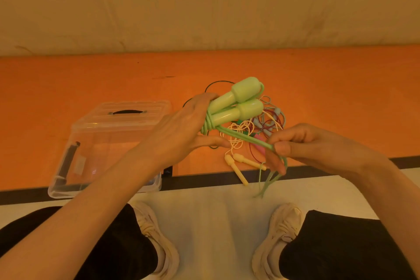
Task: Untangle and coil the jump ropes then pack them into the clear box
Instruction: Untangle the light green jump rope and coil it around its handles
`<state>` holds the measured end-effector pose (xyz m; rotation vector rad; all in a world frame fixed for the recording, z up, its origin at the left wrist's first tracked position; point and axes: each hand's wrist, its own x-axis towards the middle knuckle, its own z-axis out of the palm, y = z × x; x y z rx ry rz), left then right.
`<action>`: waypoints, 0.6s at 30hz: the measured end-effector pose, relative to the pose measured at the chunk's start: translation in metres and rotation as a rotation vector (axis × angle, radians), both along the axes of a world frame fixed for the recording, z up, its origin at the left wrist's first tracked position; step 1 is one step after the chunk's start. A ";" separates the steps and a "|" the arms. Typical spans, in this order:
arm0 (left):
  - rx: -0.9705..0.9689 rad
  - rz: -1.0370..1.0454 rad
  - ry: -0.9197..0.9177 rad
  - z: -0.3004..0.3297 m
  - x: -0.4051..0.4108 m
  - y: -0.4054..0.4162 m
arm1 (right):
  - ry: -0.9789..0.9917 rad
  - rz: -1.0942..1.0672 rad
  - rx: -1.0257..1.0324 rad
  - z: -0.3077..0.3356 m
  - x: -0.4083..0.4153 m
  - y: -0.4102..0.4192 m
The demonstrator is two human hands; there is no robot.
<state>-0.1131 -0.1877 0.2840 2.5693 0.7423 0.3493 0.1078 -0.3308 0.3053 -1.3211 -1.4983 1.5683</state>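
Left hand (pixel 181 129) grips green handles (pixel 236 104) pointing up-right, right hand (pixel 302 145) pinches green cord (pixel 245 137)

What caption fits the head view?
Left hand holds green handles; right hand pulls the green rope.

Orange table (pixel 91 79), shoes (pixel 156 236) (pale).

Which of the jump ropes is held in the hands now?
The green jump rope: left hand grips its two handles, right hand pinches its cord. The others lie tangled on the orange table.
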 end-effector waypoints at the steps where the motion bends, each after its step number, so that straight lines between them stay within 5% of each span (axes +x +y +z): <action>1: 0.082 0.005 0.019 -0.001 0.001 -0.002 | 0.022 0.032 -0.014 -0.001 -0.005 0.001; 5: 0.266 0.003 0.041 -0.012 0.007 -0.011 | 0.062 0.164 -0.079 -0.005 -0.032 0.006; 8: 0.354 0.047 0.063 -0.014 0.004 -0.004 | 0.031 0.070 -0.153 0.001 -0.038 0.005; 14: 0.417 0.108 0.177 -0.013 -0.010 0.007 | -0.631 -0.250 -0.102 0.015 0.005 -0.001; 18: 0.440 0.130 0.207 -0.015 -0.015 0.013 | -0.394 -0.232 0.076 0.033 0.031 -0.016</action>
